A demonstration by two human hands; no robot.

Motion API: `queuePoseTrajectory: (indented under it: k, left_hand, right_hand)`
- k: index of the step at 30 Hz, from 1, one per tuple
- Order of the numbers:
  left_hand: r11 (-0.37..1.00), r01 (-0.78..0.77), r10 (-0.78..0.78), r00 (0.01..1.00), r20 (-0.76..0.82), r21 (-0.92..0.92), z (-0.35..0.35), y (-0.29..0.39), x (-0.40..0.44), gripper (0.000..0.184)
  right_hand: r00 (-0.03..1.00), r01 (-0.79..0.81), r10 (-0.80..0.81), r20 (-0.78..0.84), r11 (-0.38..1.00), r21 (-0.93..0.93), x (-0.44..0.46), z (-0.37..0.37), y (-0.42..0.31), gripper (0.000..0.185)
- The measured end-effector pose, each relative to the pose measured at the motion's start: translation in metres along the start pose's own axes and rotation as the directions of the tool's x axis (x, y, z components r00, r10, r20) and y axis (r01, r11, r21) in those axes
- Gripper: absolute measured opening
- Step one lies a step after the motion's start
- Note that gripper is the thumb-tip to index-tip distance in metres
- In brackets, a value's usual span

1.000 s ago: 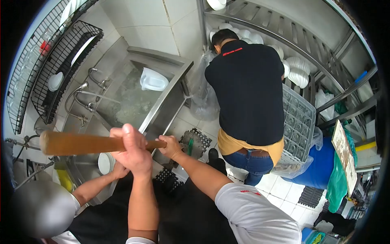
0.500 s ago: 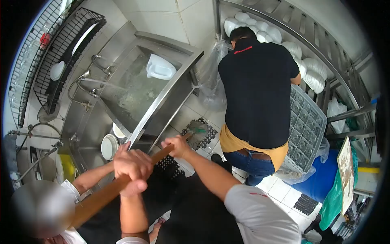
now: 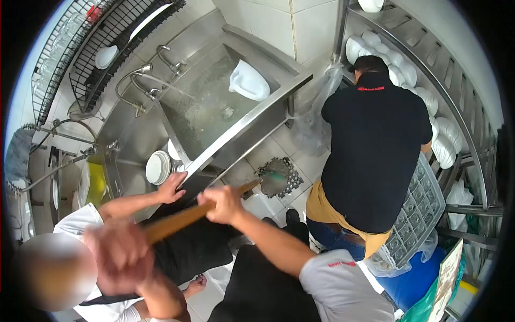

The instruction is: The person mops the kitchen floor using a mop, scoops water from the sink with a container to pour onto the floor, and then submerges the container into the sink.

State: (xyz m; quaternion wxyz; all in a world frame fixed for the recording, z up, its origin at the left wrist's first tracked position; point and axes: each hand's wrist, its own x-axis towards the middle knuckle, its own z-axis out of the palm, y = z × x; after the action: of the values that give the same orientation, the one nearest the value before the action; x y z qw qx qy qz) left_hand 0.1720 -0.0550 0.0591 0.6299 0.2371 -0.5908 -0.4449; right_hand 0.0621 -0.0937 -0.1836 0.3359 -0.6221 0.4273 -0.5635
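My right hand (image 3: 222,204) is wrapped round a long wooden pole (image 3: 177,222). Higher on the same pole is my left hand (image 3: 120,257), blurred by motion, with its fingers closed around the wood. The pole slants down toward an opening in the floor (image 3: 274,185) edged with dark perforated matting. Something greenish shows in that opening; I cannot make out what it is. A co-worker in white beside me rests a hand (image 3: 171,188) on the sink edge.
A steel sink (image 3: 206,121) holds cloudy water and a white container (image 3: 249,80). Stacked plates (image 3: 157,167) stand in the neighbouring basin. Another person in black (image 3: 378,129) bends by a rack of white bowls (image 3: 445,150). A grey glass crate (image 3: 416,209) sits beside them.
My left hand has moved up the pole, toward the lower left. My right hand keeps its grip. The view has shifted, and the co-worker's hand on the sink edge is now plainly visible.
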Motion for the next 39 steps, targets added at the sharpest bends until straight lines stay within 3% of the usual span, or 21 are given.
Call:
queuePoseTrajectory:
  k: [2,3,4,5,8,9,12,13,14,15,17,19,22,24,25,26,32,34,35,36,39]
  left_hand:
    - [0.984,-0.095,0.036,0.933,0.359,0.148,-0.038,0.014,0.003,0.044]
    - [0.831,-0.281,0.181,0.952,0.246,0.479,-0.037,-0.017,-0.023,0.044]
    - [0.915,-0.174,0.144,0.984,0.107,0.364,-0.019,-0.047,-0.032,0.039]
    - [0.992,-0.007,0.012,0.999,-0.041,0.128,-0.006,-0.065,-0.043,0.034]
    - [0.997,0.066,-0.072,0.970,-0.232,-0.033,0.007,-0.026,-0.027,0.022]
    - [0.999,-0.018,0.014,0.995,-0.097,-0.045,0.011,-0.002,-0.020,0.025]
    - [0.996,-0.017,0.018,1.000,0.011,-0.087,0.009,0.035,-0.017,0.027]
    - [0.996,0.014,-0.014,1.000,0.000,-0.087,0.005,-0.004,-0.033,0.026]
    - [0.995,0.046,-0.047,0.999,-0.011,-0.087,0.001,-0.042,-0.048,0.025]
    - [0.993,0.077,-0.079,0.997,-0.022,-0.088,-0.003,-0.081,-0.063,0.023]
    - [0.995,0.020,-0.026,0.998,-0.065,-0.094,-0.005,-0.064,-0.040,0.025]
    - [0.993,0.072,-0.087,0.981,-0.171,-0.091,-0.002,-0.006,-0.040,0.025]
    - [0.984,-0.126,0.128,0.992,0.008,-0.126,0.005,0.031,-0.028,0.025]
    - [0.996,-0.076,0.073,0.996,-0.049,-0.044,0.000,-0.021,-0.052,0.028]
    - [0.998,-0.059,0.059,0.998,-0.011,0.032,-0.004,-0.058,-0.066,0.029]
    - [0.998,0.030,-0.036,0.995,-0.093,-0.061,0.001,-0.077,-0.076,0.029]
    - [0.996,-0.091,0.090,0.996,-0.028,-0.018,0.000,0.051,-0.058,0.033]
    - [0.982,-0.091,0.094,0.995,-0.012,0.168,-0.004,0.011,-0.078,0.035]
    - [0.971,-0.073,0.084,0.996,-0.040,0.228,-0.003,-0.020,-0.090,0.036]
    - [0.998,-0.035,0.038,0.997,-0.072,0.044,0.002,-0.043,-0.105,0.036]
    - [0.996,0.073,-0.068,0.993,-0.102,0.051,-0.023,-0.015,-0.127,0.044]
  right_hand:
    - [1.000,0.015,-0.015,-0.026,1.000,0.019,-0.016,0.006,-0.016,0.006]
    - [0.997,-0.015,0.021,-0.078,0.996,0.085,-0.027,0.011,0.007,0.006]
    - [0.991,-0.015,0.034,-0.127,0.989,0.148,-0.035,0.016,0.051,0.006]
    - [0.993,-0.082,0.090,0.075,0.991,-0.103,-0.041,0.016,0.101,0.006]
    - [0.991,0.039,-0.034,0.129,0.999,-0.036,-0.019,0.014,0.047,0.012]
    - [0.995,0.042,-0.051,0.090,0.995,0.093,-0.018,0.010,0.024,0.014]
    - [0.988,0.032,-0.015,0.156,0.993,-0.110,-0.019,0.002,-0.002,0.008]
    - [0.996,0.089,-0.090,0.007,0.992,0.085,-0.021,0.000,0.019,0.007]
    - [0.998,-0.006,0.014,-0.065,0.992,0.127,-0.035,0.015,0.072,0.007]
    - [0.999,0.002,-0.007,0.038,0.992,0.129,-0.040,0.014,0.088,0.007]
    - [0.982,0.155,-0.145,0.122,0.985,-0.077,-0.023,0.012,0.093,0.017]
    - [0.981,0.149,-0.146,0.125,0.989,-0.012,-0.026,0.011,0.032,0.025]
    - [0.984,0.133,-0.123,0.128,0.988,-0.072,-0.016,0.009,-0.002,0.026]
    - [0.987,0.156,-0.149,-0.061,0.979,0.130,-0.024,0.014,0.050,0.025]
    - [0.992,-0.095,0.100,0.074,0.993,-0.065,-0.039,0.008,0.090,0.022]
    - [0.995,-0.072,0.083,0.055,0.981,-0.181,-0.044,0.013,0.116,0.020]
    - [0.983,0.158,-0.156,0.099,0.987,-0.009,-0.036,0.019,-0.018,0.034]
    - [0.988,0.153,-0.153,-0.031,0.988,-0.008,-0.060,0.036,0.015,0.034]
    - [0.992,0.125,-0.126,0.000,0.991,-0.053,-0.073,0.043,0.059,0.036]
    - [0.995,0.101,-0.099,0.031,0.990,-0.098,-0.075,0.037,0.076,0.038]
    - [0.970,0.025,-0.013,0.243,0.999,-0.046,-0.094,0.046,0.072,0.037]
